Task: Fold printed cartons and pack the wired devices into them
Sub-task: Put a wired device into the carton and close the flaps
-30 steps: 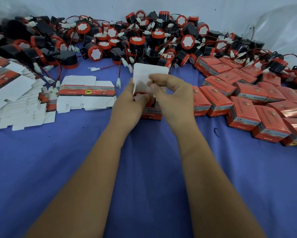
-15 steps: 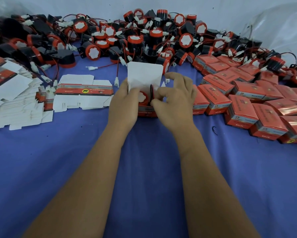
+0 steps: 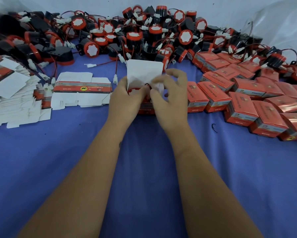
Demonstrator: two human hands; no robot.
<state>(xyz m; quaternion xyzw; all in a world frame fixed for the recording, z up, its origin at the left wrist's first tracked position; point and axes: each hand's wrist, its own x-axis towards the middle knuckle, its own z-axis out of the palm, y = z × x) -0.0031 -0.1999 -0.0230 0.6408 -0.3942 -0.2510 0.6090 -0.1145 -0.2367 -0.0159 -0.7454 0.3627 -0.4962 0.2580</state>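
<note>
Center frame, on the blue cloth (image 3: 144,169): left hand (image 3: 125,98) is gripping the open carton (image 3: 145,107) w/ the device (image 3: 133,91) sitting inside. Right hand (image 3: 170,100), fingers half curled, is pinching the wire (image 3: 147,85) at the carton mouth. White lid flap (image 3: 144,71) is standing up behind.

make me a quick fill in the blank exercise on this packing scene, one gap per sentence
1. The open red printed carton between the hands has its white lid flap standing ____.
2. The closed red cartons lie on the person's ____ side.
3. The flat unfolded carton blanks are stacked on the person's ____ side.
4. Everything rests on a ____ cloth.

Missing words: up; right; left; blue
</note>
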